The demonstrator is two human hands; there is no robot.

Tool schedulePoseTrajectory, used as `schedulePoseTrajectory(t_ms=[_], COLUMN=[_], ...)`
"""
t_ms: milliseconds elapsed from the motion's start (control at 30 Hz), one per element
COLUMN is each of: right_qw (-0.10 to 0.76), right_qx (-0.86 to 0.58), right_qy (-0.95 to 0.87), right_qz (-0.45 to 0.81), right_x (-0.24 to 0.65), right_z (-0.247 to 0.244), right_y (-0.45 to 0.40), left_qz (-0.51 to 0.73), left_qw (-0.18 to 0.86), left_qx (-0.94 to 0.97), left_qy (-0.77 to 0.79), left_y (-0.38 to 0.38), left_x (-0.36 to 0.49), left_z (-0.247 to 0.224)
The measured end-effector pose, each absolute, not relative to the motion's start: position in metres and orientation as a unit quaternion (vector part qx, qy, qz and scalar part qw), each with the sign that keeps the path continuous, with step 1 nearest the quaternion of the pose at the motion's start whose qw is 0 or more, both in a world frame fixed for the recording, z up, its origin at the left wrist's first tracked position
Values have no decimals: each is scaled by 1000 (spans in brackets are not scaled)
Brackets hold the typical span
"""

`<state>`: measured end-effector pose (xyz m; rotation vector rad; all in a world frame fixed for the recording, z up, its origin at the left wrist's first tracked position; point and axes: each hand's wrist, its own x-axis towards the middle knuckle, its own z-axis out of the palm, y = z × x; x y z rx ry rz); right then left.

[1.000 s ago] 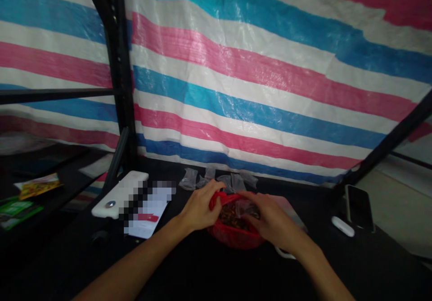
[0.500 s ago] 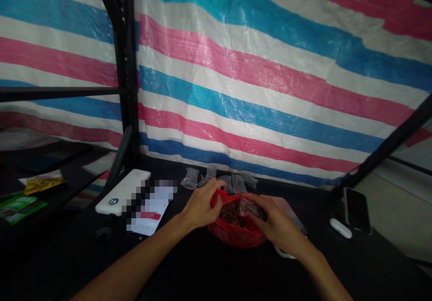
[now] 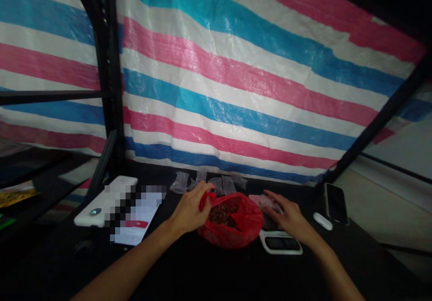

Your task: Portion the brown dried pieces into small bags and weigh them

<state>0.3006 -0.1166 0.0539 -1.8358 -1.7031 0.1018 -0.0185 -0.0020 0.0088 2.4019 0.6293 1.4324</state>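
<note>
A red plastic bag (image 3: 248, 229) stands with its mouth wide, and loose brown dried bits (image 3: 221, 214) lie inside. My left hand (image 3: 192, 206) is closed on the bag's left rim. To the right of the bag, my right hand (image 3: 286, 215) holds a small clear plastic bag (image 3: 267, 202) in its fingers, over a small digital scale (image 3: 283, 252). The scale has a white front and a dark display; my hand partly covers its shiny plate. Whether the clear bag touches the plate, I cannot tell, and its contents are hard to make out.
Several small clear plastic bags (image 3: 180, 181) lie along the back of the black table (image 3: 202, 274). At left are a white device (image 3: 91, 210) and a lit phone (image 3: 145, 215). A white case (image 3: 323, 221) and a dark phone (image 3: 336, 204) lie at right. Striped sheeting (image 3: 219, 89) hangs behind.
My right hand has moved out of the red bag to the right, over the scale, with the clear bag. The left hand stays on the rim. The view has shifted slightly right.
</note>
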Motion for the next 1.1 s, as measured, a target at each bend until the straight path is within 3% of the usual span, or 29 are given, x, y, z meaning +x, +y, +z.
schedulePoseTrajectory(t_ms=[100, 333, 467, 1100], right_qw=[312, 528, 590, 543], right_qx=[-710, -754, -750, -775], right_qy=[-631, -382, -291, -317], right_qz=[-8, -85, -75, -62], right_x=[310, 328, 329, 336], right_z=[38, -6, -10, -17], right_y=[-128, -169, -179, -182], left_qz=[496, 494, 499, 501], left_qw=[131, 123, 123, 109], left_qx=[831, 830, 827, 821], left_qy=[217, 228, 227, 250], left_y=[-1, 0, -1, 4], left_x=[-19, -20, -19, -19], left_z=[9, 11, 11, 6])
